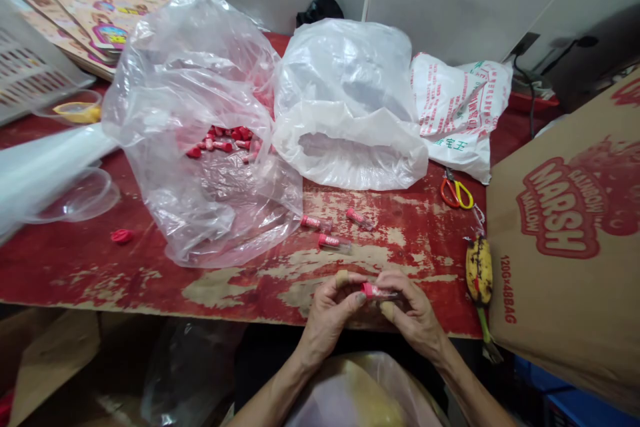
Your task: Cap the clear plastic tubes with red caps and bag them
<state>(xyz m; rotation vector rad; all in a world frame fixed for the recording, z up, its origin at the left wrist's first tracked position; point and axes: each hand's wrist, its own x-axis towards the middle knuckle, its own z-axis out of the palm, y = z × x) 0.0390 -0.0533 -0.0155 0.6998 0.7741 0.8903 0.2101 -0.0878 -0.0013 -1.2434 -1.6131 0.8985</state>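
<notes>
Peeling red paint scars the worktable [125, 280], where, just above its front edge, the left hand [330, 313] and right hand [413, 313] both pinch a red-capped clear plastic tube [379, 291] between their fingers, with three similar tubes [334, 243] lying just ahead.

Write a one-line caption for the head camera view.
Left hand and right hand hold a red-capped clear tube above a worn red table, near a clear plastic bag of similar tubes.

The left hand [327, 320] and right hand [413, 315] are bare, with tan tape [341, 277] wrapped around a fingertip, sleeveless forearms running to the bottom edge, and dark clothing [260, 373] at lower middle.
</notes>
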